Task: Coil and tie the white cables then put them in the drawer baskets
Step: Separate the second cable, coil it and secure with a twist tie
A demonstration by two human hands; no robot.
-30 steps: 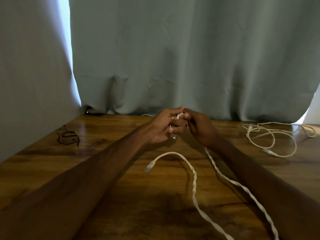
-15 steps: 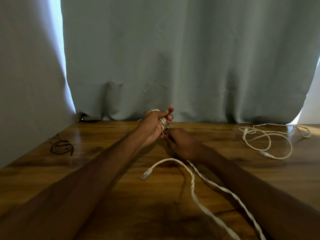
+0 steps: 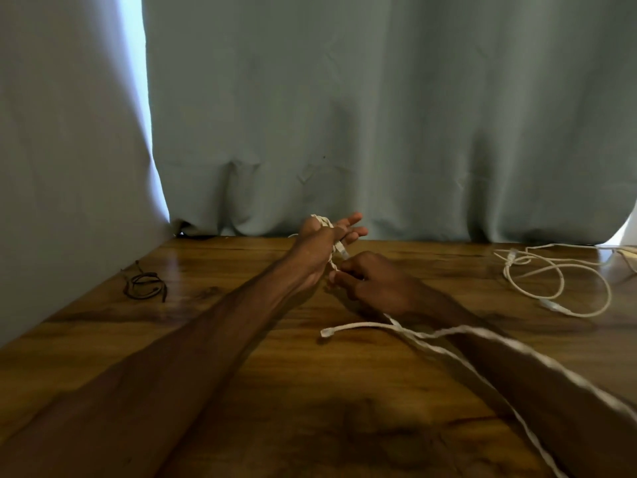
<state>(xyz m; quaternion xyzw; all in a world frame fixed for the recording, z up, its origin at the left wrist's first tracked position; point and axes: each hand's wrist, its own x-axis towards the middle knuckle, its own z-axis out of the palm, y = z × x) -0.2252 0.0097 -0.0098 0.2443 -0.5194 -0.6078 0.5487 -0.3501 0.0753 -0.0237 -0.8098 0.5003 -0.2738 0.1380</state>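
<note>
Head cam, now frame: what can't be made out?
Drawer baskets: outside the head view.
Braided white cable: runs off the bottom edge, blurred over the right forearm; length unknown.
Turns round the left hand: its back hides the count.
Right hand: curled fingers hide the pinch.
Second white cable: cut by the right edge.
Dark cord: too small to identify.

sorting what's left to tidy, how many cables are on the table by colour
white cable: 2 (one partly wound, one loose at far right)
dark cord: 1
total: 3
</note>
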